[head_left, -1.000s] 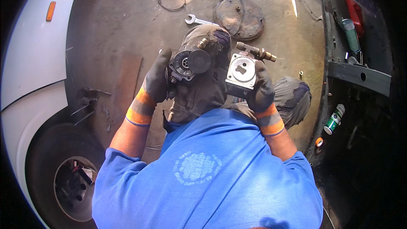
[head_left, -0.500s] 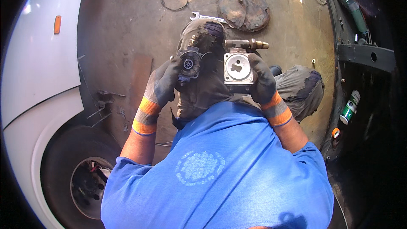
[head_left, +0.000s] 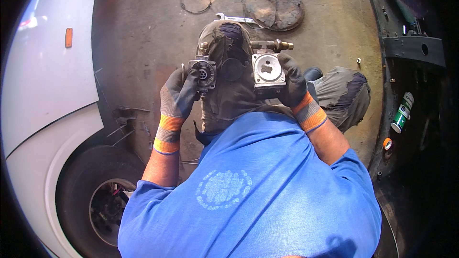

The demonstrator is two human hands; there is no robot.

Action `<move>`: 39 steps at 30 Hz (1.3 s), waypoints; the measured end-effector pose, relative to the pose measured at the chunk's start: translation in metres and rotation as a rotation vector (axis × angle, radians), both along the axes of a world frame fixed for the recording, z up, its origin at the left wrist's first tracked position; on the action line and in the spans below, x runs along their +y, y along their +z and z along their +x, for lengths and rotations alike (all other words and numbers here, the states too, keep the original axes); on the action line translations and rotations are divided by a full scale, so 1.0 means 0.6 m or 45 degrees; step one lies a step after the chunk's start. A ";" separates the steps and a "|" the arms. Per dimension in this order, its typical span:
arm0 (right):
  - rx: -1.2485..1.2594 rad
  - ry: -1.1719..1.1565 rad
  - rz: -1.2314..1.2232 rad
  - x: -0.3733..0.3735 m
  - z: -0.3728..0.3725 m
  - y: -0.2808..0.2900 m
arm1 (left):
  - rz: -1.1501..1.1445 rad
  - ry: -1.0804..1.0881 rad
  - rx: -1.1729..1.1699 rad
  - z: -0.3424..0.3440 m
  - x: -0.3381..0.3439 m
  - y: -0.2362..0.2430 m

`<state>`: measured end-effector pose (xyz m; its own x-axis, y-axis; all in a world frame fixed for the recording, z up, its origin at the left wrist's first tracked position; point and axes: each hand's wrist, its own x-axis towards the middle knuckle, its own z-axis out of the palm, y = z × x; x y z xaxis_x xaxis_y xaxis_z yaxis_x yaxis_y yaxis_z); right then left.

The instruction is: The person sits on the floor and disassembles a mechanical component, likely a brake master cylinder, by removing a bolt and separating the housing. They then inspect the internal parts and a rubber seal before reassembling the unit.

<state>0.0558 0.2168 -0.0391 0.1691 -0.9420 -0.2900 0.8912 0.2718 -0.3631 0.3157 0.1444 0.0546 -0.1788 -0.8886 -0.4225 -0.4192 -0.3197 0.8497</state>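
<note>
Both hands wear dark gloves with orange and grey cuffs. My left hand (head_left: 180,94) is closed around a dark valve half (head_left: 202,74), whose round face with a small spoked centre points up; a brass fitting tops it. A black round disc (head_left: 232,69) shows beside it, over my knee; what supports it I cannot tell. On the other side, my right hand (head_left: 292,83) grips the edge of a silver square valve housing (head_left: 268,69). That housing has a round white recess, a dark irregular opening and a brass-tipped fitting at its top. The two parts are apart.
An open-end wrench (head_left: 234,19) and a rusty round metal plate (head_left: 275,7) lie on the floor ahead. At right are a green and white can (head_left: 402,112), an orange tape roll (head_left: 387,143) and a dark metal beam (head_left: 413,51). A vehicle tyre (head_left: 76,193) stands at left.
My left hand has turned the dark valve half slightly and shifted its fingers on it. The silver housing stays in my right hand. The whole view has shifted a little.
</note>
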 end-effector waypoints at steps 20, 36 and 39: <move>-0.251 0.083 -0.194 -0.004 -0.002 -0.007 | -0.479 0.144 -0.048 0.015 0.017 -0.041; -0.154 -0.002 -0.086 0.002 0.007 -0.020 | 0.130 0.257 0.181 0.024 -0.004 -0.005; -0.313 0.176 -0.104 -0.012 0.004 0.012 | 0.123 0.227 0.168 0.018 -0.008 0.001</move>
